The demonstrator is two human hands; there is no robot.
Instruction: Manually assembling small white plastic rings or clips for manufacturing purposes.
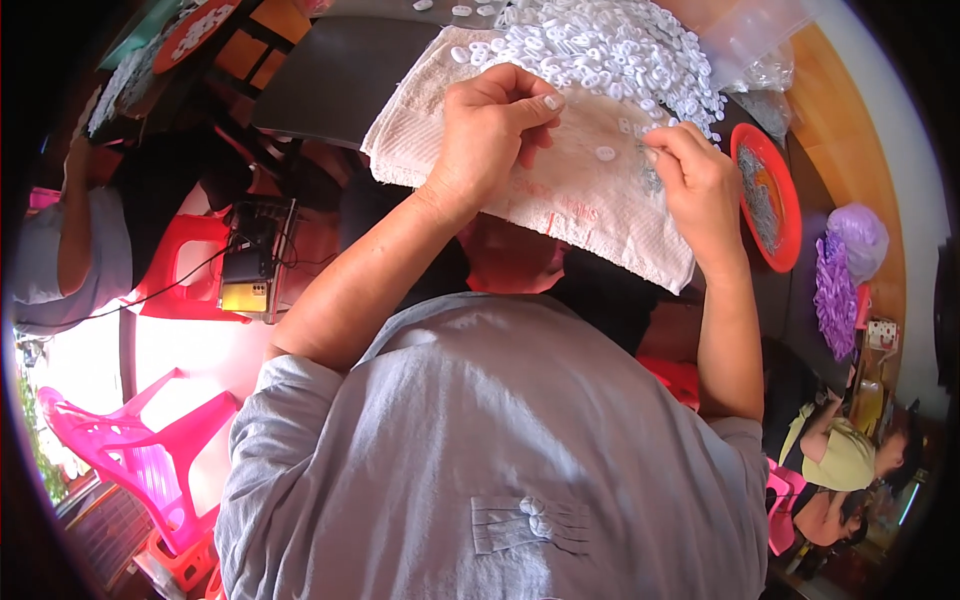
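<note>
While our left hand [480, 135] and right hand [700, 185] reach over the pale cloth [408, 135], a lone white oval [604, 153] lies between them.

It sits at the frame's upper middle, long axis roughly crosswise, nearer our right fingers; in both hands thumb and forefinger draw close, but we cannot tell whether they clamp anything. Red lettering shows near the cloth's lower edge; marks on the white heap [600, 50] above are too small for us to read.

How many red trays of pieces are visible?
2: a tray of grey pieces right of the right hand; a tray of white pieces at upper left. Others may be hidden.
</note>
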